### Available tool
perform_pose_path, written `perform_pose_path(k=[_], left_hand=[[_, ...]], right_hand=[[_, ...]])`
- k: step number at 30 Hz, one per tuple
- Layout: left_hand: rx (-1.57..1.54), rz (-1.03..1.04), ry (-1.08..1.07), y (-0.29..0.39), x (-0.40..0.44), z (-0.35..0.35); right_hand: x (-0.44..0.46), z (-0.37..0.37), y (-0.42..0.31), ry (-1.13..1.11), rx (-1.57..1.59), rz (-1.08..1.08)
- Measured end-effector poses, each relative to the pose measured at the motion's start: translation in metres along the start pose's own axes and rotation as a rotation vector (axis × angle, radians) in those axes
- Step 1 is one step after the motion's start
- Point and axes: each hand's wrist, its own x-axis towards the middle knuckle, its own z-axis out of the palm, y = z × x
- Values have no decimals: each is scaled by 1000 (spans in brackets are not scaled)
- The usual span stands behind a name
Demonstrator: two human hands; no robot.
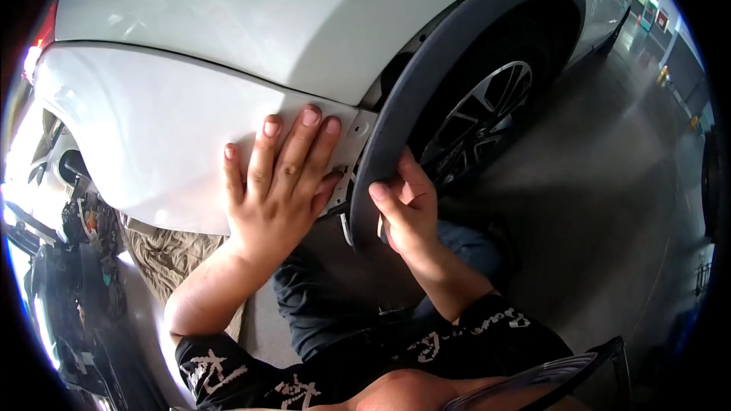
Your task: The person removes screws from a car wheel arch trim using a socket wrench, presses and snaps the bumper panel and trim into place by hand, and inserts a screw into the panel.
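My left hand (278, 175) lies flat with fingers spread on the white bumper panel (167, 129), close to its edge by the wheel. The lower end of the dark grey wheel arch trim (415, 76) is pinched between the thumb and fingers of my right hand (407, 202). Along the upper part of the arch, a gap shows between this trim and the white body panel (228, 7). At the bumper's edge, between my hands, a mounting tab with a hole (358, 129) is exposed. Behind the trim stands the wheel (483, 118) with its dark tyre.
Brown crumpled cloth (171, 259) lies under the bumper at the left. Dark car parts (76, 297) are heaped at the far left. My bent legs (320, 297) are below the trim. Grey floor (579, 198) stretches to the right, beside the car.
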Motion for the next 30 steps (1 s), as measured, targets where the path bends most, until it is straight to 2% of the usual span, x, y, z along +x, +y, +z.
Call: perform_pose_path(k=[3,9,10,11,16,18,20,22,23,24,26,30], left_hand=[[25,-15,13,7,2,0],[106,16,114,9,-1,19],[99,36,96,6,-3,16],[100,55,82,1,-4,13],[89,50,69,-4,-5,11],[42,94,113,-11,-8,11],[-252,-1,126,-11,-11,-6],[-414,148,137,-23,-11,-16],[-506,166,159,-26,-12,-20],[-625,176,176,-32,-4,-29],[-905,429,237,-39,1,-26],[-1114,755,46,-18,36,-79]], right_hand=[[5,-4,1,-29,3,-99],[15,-29,-15,-168,12,13],[17,-32,-16,-189,46,41],[26,-33,-22,-269,-49,-14],[27,-33,-25,-300,0,33],[31,-34,-34,-330,-34,74],[31,-45,-19,-447,12,6],[31,-39,-20,-488,98,-51],[31,-41,-32,-530,-36,51],[35,-40,-34,-547,20,20],[39,-46,-20,-567,134,-48],[36,-57,-24,-499,-58,122]])
